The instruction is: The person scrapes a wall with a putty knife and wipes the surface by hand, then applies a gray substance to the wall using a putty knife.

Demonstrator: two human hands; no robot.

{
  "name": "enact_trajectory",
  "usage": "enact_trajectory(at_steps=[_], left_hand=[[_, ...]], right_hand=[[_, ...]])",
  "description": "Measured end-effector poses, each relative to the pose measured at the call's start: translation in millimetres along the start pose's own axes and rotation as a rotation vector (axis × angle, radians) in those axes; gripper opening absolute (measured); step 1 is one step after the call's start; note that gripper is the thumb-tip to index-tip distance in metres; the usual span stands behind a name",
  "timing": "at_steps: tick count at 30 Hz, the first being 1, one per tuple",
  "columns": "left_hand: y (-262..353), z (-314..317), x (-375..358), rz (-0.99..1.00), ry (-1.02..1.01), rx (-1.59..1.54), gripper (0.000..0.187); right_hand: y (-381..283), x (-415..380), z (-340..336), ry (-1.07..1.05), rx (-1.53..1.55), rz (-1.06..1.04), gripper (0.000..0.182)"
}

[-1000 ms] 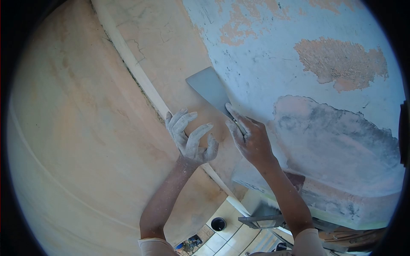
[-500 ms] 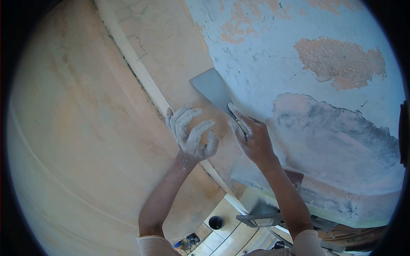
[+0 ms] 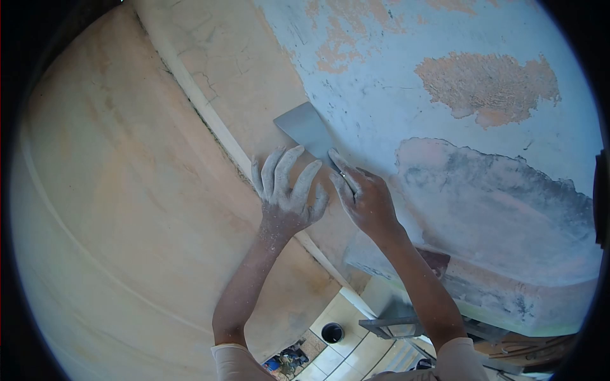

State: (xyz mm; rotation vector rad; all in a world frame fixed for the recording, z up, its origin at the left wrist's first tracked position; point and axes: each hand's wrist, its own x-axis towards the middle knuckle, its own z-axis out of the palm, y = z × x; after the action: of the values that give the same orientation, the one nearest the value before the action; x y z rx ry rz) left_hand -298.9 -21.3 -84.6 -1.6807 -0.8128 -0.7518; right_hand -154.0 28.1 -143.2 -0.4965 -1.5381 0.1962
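My right hand (image 3: pixel 370 202) grips a wide putty knife (image 3: pixel 307 129) by its handle, with a finger laid along the base of the blade. The flat grey blade points up and to the left, over the seam between bare beige plaster (image 3: pixel 254 76) and the light-blue painted wall (image 3: pixel 375 95). Left of it, my left hand (image 3: pixel 287 198) is raised with its fingers spread and bent a little, holding nothing. White powder coats the fingers of this hand, and some shows on the right fingertips. The left fingertips come close to the blade's lower edge in this view.
A pale raised strip (image 3: pixel 219 130) runs diagonally down the wall. Peeled patches (image 3: pixel 489 86) mark the blue paint at right. Below are a tiled floor (image 3: pixel 327 362), a dark bucket (image 3: pixel 332 333), a small heap of items (image 3: pixel 289 360) and a grey ledge (image 3: pixel 372 257).
My left hand has turned and its fingers have straightened upward, nearer the blade. The right hand keeps the putty knife at nearly the same place while the view shifts slightly.
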Motion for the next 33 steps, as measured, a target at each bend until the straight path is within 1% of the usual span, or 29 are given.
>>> enact_trajectory(at_steps=[2,4,8,11,15,17,20,22,23,26,28,31,32,33], left_hand=[[-6.7,-5.3,18.5,0.035,-0.067,0.031,0.046],[-12.0,-12.9,40.8,0.038,-0.142,0.038,0.05],[-16.9,-9.8,44.7,0.032,-0.231,0.152,0.054],[-15.3,-12.1,47.6,0.062,-0.303,0.15,0.054],[-16.8,-15.1,52.3,0.121,-0.387,0.167,0.052],[-16.3,-11.7,51.1,0.124,-0.376,0.182,0.05],[-14.1,-9.1,50.0,0.117,-0.332,0.206,0.047],[-15.2,-8.8,49.6,0.134,-0.322,0.2,0.046],[-15.9,-8.4,48.3,0.133,-0.334,0.193,0.046],[-16.8,-7.8,47.2,0.123,-0.346,0.189,0.045],[-12.6,-8.3,51.9,0.097,-0.33,0.201,0.045],[-15.0,-7.9,48.7,0.115,-0.36,0.18,0.045],[-14.5,-8.1,48.3,0.11,-0.341,0.191,0.047],[-13.8,-7.4,50.2,0.108,-0.319,0.204,0.049]], right_hand=[[-6.3,2.8,-2.2,-0.064,-0.036,0.09,0.037],[-11.8,6.0,0.8,-0.056,-0.075,0.088,0.039],[-11.7,-8.0,-2.0,-0.133,-0.101,0.162,0.04],[-4.5,7.8,4.0,-0.039,-0.098,0.086,0.039],[-4.1,13.5,-4.0,-0.123,-0.118,0.101,0.037],[-6.2,6.7,-6.2,-0.132,-0.11,0.13,0.035],[-3.2,20.6,1.3,-0.105,-0.146,0.084,0.035],[-4.8,13.0,1.0,-0.095,-0.064,0.1,0.035],[-5.3,9.9,0.6,-0.092,-0.023,0.108,0.035],[-5.5,12.5,1.3,-0.077,-0.049,0.091,0.036],[-5.3,17.3,4.6,-0.114,-0.041,0.138,0.036],[-8.7,14.9,1.9,-0.164,-0.027,0.179,0.036],[-9.6,12.7,1.7,-0.177,-0.02,0.189,0.036],[-8.2,18.4,5.8,-0.153,-0.044,0.153,0.036]])
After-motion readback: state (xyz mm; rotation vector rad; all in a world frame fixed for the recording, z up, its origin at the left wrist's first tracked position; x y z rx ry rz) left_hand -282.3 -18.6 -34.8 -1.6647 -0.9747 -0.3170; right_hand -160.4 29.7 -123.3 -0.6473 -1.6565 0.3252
